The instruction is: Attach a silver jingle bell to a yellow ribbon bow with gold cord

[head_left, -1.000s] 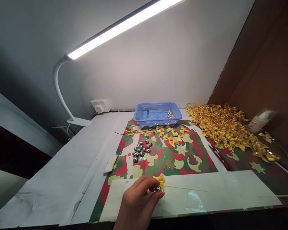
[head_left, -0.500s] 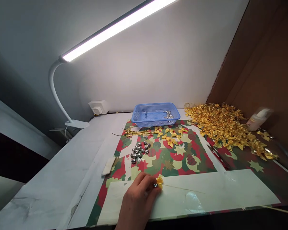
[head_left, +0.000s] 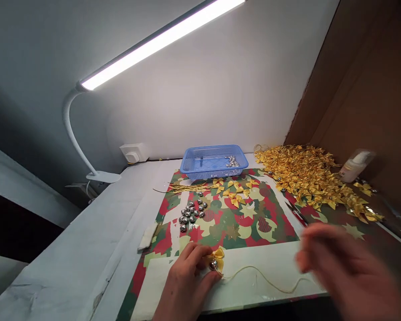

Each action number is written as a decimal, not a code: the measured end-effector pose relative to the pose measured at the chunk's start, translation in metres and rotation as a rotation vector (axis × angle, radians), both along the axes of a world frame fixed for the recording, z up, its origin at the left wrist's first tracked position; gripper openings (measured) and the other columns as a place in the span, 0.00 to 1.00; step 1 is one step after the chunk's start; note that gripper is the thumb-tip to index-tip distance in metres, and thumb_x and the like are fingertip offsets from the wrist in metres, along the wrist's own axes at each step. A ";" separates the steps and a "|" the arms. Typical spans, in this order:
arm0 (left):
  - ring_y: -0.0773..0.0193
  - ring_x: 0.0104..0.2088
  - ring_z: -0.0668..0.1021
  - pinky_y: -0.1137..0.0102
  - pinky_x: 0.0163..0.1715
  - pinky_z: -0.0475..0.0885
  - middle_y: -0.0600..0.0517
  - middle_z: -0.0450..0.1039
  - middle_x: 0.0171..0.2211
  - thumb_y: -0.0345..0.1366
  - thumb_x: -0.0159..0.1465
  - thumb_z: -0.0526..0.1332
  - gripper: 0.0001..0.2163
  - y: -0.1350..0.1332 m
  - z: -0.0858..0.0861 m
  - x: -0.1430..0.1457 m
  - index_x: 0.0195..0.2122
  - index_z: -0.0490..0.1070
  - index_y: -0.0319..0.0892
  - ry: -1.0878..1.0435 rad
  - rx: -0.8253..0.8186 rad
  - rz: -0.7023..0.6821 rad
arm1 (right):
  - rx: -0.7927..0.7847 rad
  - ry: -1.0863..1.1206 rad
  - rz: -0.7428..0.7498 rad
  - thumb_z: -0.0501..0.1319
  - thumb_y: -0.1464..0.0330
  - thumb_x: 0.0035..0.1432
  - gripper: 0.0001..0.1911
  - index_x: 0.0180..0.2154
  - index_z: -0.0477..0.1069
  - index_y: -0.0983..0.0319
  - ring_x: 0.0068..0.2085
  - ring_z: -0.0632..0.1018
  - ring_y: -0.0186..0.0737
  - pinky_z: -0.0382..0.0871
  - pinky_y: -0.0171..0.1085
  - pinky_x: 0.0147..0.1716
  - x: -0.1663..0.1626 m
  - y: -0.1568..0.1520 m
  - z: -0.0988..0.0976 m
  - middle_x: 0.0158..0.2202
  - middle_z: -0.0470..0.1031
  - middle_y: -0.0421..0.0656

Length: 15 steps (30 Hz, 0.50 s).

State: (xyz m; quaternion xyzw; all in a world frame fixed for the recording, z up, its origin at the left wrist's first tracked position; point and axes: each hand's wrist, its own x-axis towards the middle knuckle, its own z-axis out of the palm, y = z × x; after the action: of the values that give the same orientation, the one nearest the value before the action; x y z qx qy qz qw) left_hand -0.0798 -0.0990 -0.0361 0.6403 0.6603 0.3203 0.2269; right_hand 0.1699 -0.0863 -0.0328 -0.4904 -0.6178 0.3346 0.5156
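My left hand (head_left: 183, 281) pinches a small gold bow with a silver bell (head_left: 215, 260) against the white strip at the near edge of the table. A thin gold cord (head_left: 270, 278) trails in loose waves from the bow toward my right hand (head_left: 341, 263). That hand is blurred by motion at the lower right, fingers spread, and whether it grips the cord's end is unclear. Loose silver bells (head_left: 192, 211) lie on the patterned red and green paper (head_left: 247, 223) beyond my left hand, and a few gold bows (head_left: 235, 191) lie farther back.
A blue mesh basket (head_left: 214, 161) with some bells stands at the back. A big heap of gold bows (head_left: 312, 176) fills the right side, next to a white bottle (head_left: 354, 166). A white desk lamp (head_left: 87, 147) clamps at the left. A brown cardboard wall rises at right.
My right hand has come into view at the lower right. The cord, straight before, now lies slack in waves. My left hand stays on the bow and bell.
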 end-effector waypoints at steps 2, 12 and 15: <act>0.62 0.30 0.78 0.69 0.31 0.75 0.54 0.74 0.35 0.29 0.56 0.65 0.08 -0.002 0.003 -0.006 0.36 0.74 0.46 -0.010 -0.019 -0.028 | 0.014 -0.061 0.154 0.54 0.65 0.69 0.08 0.42 0.71 0.57 0.29 0.75 0.33 0.70 0.31 0.28 -0.026 0.011 -0.003 0.34 0.74 0.39; 0.51 0.45 0.78 0.60 0.42 0.75 0.45 0.71 0.44 0.33 0.62 0.59 0.06 0.008 -0.007 -0.013 0.37 0.74 0.45 0.018 -0.003 -0.005 | 0.156 -0.544 0.428 0.59 0.77 0.55 0.07 0.35 0.69 0.58 0.30 0.75 0.36 0.65 0.32 0.29 -0.079 0.011 -0.041 0.33 0.70 0.38; 0.50 0.45 0.77 0.59 0.40 0.74 0.47 0.71 0.43 0.32 0.60 0.59 0.03 0.010 -0.008 -0.008 0.32 0.72 0.46 0.008 0.002 -0.002 | 0.240 -0.556 0.388 0.52 0.75 0.63 0.09 0.33 0.67 0.59 0.28 0.73 0.34 0.63 0.32 0.28 -0.077 0.011 -0.045 0.31 0.68 0.38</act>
State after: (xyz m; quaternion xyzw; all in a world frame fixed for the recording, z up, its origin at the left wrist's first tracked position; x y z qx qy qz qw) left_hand -0.0881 -0.0894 -0.0443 0.6426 0.6602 0.3181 0.2239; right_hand 0.0931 -0.0749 -0.0776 -0.3721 -0.8510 0.2053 0.3086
